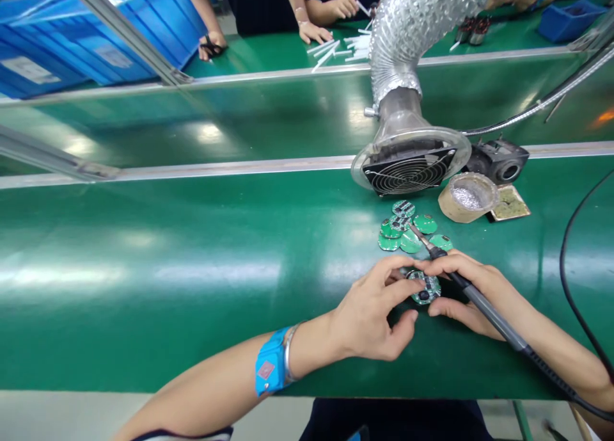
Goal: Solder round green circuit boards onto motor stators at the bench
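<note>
A small round green circuit board (424, 287) lies on the green bench between my two hands. My left hand (374, 313), with a blue wrist strap, pinches its left edge with thumb and forefinger. My right hand (472, 294) is closed on a soldering iron (484, 303) laid across the fingers, and its fingertips touch the board's right edge. The iron's tip points up and left toward a cluster of several more round green boards (407, 230) just beyond my hands.
A fume extractor fan (407, 166) on a silver flexible duct (417, 31) faces me behind the boards. A solder-dross cup (467, 198) and a sponge tray (509, 203) sit at right. A black cable (570, 268) curves at right. Other people's hands (314, 31) work at the far bench; blue crates (96, 31) stand far left.
</note>
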`<state>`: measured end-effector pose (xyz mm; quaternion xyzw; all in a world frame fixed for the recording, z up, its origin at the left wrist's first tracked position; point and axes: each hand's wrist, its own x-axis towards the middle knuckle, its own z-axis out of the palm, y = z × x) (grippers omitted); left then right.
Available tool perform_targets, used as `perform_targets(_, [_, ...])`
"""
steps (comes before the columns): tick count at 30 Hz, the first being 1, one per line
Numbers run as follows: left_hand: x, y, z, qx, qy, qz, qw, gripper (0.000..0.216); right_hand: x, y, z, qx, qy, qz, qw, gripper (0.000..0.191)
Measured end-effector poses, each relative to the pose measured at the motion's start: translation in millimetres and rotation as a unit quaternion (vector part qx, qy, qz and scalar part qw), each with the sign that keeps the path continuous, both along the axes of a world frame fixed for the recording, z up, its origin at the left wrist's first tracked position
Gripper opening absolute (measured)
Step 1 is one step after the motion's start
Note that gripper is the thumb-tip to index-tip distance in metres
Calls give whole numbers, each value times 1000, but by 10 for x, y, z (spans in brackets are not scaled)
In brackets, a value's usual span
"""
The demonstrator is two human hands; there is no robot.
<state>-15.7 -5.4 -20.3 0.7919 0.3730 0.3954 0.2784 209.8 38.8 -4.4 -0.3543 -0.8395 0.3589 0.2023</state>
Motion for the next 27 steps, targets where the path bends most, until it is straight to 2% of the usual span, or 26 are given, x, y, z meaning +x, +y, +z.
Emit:
perform_targets(4, [23,67,101,35,60,-11,998,30,14,-37,-23,-7,33,-10,999,56])
perform_targets(8, [42,113,116,53,118,-14,991,21,-30,-140,-92,-17,57,-18,998,72])
perform_targets(10, [42,119,120,52,135,-7,990,23,-85,-215,-174,-4,72,-47,996,64])
perform_targets(13, [30,118,142,40,165,3,985,38,-164,-320,-307,27,73,-103,992,44])
perform_targets(15, [19,118,162,38,178,-2,983,41,-195,-371,-365,36,69,-120,990,37])
perform_targets(19, [11,116,203,35,172,-7,985,34,-210,-421,-400,27,93,-123,988,36])
perform_targets(24, [1,123,220,27,172,-2,985,35,-218,-433,-404,29,107,-127,986,34])
perform_targets(27, [-17,150,195,51,172,-25,983,35,-227,-429,-391,38,120,-116,985,33])
